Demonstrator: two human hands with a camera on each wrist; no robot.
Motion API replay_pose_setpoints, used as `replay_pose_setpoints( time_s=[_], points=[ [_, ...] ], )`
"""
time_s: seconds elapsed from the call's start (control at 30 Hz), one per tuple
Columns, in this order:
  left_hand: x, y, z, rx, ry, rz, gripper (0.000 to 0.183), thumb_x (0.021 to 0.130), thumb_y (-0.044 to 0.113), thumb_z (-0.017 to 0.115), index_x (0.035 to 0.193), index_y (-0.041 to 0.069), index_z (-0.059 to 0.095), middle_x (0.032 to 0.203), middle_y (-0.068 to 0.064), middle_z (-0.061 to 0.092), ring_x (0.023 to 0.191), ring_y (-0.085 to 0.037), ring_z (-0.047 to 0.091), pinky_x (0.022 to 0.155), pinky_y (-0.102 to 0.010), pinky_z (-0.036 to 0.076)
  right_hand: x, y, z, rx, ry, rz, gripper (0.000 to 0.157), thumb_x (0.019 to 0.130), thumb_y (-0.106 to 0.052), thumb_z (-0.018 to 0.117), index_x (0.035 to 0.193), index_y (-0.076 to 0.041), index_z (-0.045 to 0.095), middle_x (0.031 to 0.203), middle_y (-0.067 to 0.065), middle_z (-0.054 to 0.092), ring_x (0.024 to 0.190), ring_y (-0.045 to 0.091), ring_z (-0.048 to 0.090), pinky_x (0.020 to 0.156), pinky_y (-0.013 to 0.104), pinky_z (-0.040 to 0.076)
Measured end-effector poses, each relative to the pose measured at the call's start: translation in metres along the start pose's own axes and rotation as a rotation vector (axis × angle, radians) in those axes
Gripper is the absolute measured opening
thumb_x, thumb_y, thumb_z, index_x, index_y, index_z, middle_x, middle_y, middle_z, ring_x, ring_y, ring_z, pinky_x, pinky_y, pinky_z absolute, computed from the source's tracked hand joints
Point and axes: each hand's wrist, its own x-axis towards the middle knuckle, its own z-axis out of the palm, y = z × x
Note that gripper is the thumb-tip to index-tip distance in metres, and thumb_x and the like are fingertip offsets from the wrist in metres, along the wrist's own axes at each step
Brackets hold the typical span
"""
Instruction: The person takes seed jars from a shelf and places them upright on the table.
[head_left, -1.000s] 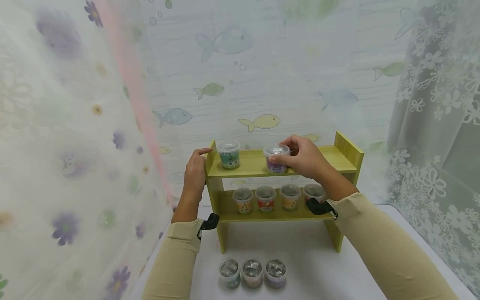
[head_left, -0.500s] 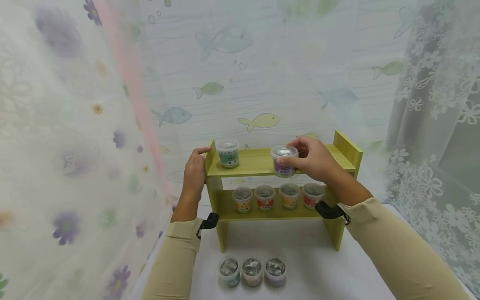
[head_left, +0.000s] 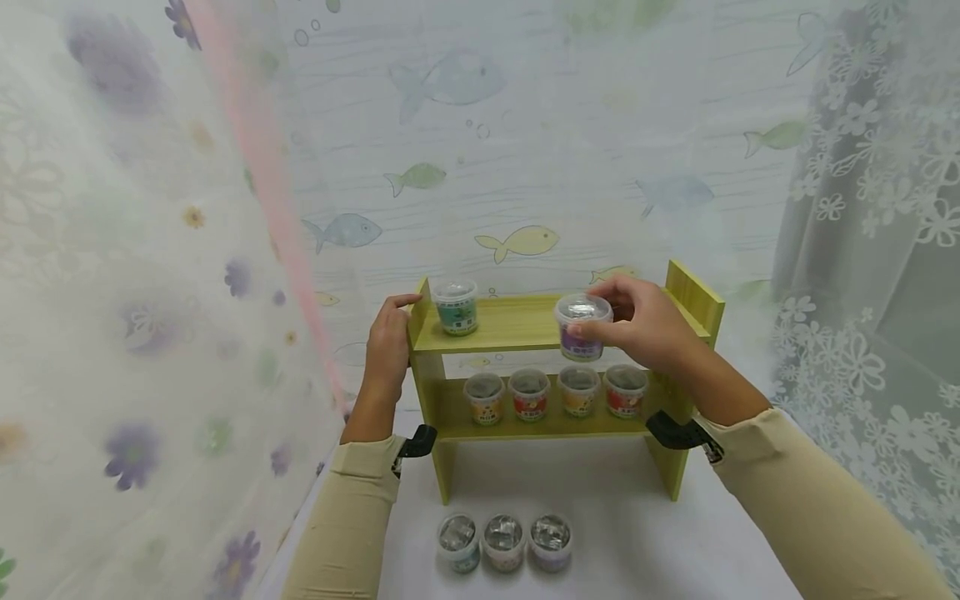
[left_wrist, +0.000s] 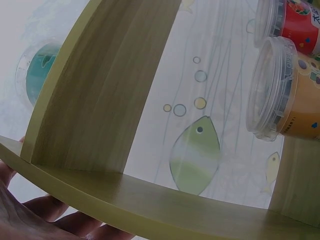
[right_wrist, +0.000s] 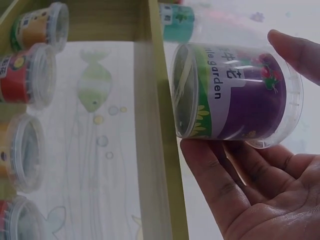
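Note:
My right hand (head_left: 647,323) holds a clear-lidded plastic cup (head_left: 583,342) with a purple label, thumb on one side and fingers on the other. In the right wrist view the purple cup (right_wrist: 240,95) is beside the upper board's front edge, its label partly reading "garden". My left hand (head_left: 387,350) rests against the outside of the left side panel of a yellow-green two-tier shelf (head_left: 517,335), one finger reaching its top edge. In the left wrist view several fingers (left_wrist: 77,222) show beyond the panel. A green-labelled cup (head_left: 456,310) stands at the upper tier's left end.
On the lower tier stand orange-labelled cups (head_left: 484,400) and red-labelled cups (head_left: 530,397), alternating. Three more lidded cups (head_left: 504,542) stand in a row on the white tabletop (head_left: 615,533) before the shelf. Patterned curtains (head_left: 360,133) hang behind and at both sides.
My right hand has carried the purple-labelled cup to the right and slightly toward me along the upper tier. The left hand stays on the side panel.

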Motion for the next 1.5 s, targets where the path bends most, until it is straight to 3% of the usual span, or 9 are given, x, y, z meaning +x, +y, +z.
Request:
replay_pose_setpoints(
  time_s=[0.33, 0.7, 1.1, 1.33, 1.5],
  points=[
    [0.001, -0.001, 0.001, 0.004, -0.005, -0.003, 0.048, 0.103, 0.034, 0.029, 0.138, 0.025, 0.061, 0.135, -0.009, 0.057, 0.096, -0.029, 0.057, 0.069, -0.041, 0.051, -0.009, 0.003, -0.004, -0.031, 0.012, 0.012, 0.058, 0.088, -0.043, 0.081, 0.13, -0.009, 0.061, 0.12, 0.011, 0.069, 0.106, 0.025, 0.069, 0.084, 0.028, 0.056],
    [-0.001, 0.001, 0.0, -0.003, -0.016, 0.008, 0.049, 0.103, 0.033, 0.028, 0.138, 0.024, 0.061, 0.137, -0.01, 0.056, 0.097, -0.031, 0.056, 0.068, -0.039, 0.049, -0.019, 0.009, -0.008, -0.039, 0.027, -0.042, 0.054, 0.087, -0.034, 0.083, 0.128, -0.006, 0.063, 0.118, 0.011, 0.07, 0.101, 0.022, 0.07, 0.08, 0.023, 0.056],
    [0.001, -0.002, 0.001, 0.012, -0.009, 0.005, 0.048, 0.104, 0.035, 0.027, 0.138, 0.028, 0.059, 0.129, -0.01, 0.057, 0.085, -0.028, 0.054, 0.063, -0.036, 0.047, -0.041, 0.028, 0.008, 0.016, 0.012, -0.056, 0.051, 0.084, -0.031, 0.087, 0.123, -0.008, 0.062, 0.113, 0.011, 0.069, 0.099, 0.021, 0.07, 0.078, 0.027, 0.06],
    [0.001, 0.0, 0.002, 0.003, 0.01, -0.001, 0.041, 0.107, 0.042, 0.037, 0.137, 0.027, 0.062, 0.137, -0.009, 0.058, 0.105, -0.028, 0.057, 0.08, -0.041, 0.049, -0.06, 0.047, 0.023, 0.038, -0.017, -0.041, 0.052, 0.083, -0.028, 0.088, 0.123, -0.008, 0.061, 0.111, 0.011, 0.069, 0.098, 0.02, 0.07, 0.076, 0.028, 0.06],
    [0.001, 0.001, 0.002, 0.012, 0.03, -0.011, 0.039, 0.106, 0.039, 0.039, 0.135, 0.029, 0.064, 0.137, -0.009, 0.057, 0.105, -0.028, 0.053, 0.086, -0.044, 0.045, -0.076, 0.064, 0.033, 0.038, -0.023, -0.024, 0.052, 0.082, -0.028, 0.088, 0.122, -0.008, 0.062, 0.112, 0.009, 0.069, 0.101, 0.022, 0.069, 0.075, 0.029, 0.059]
  ],
)
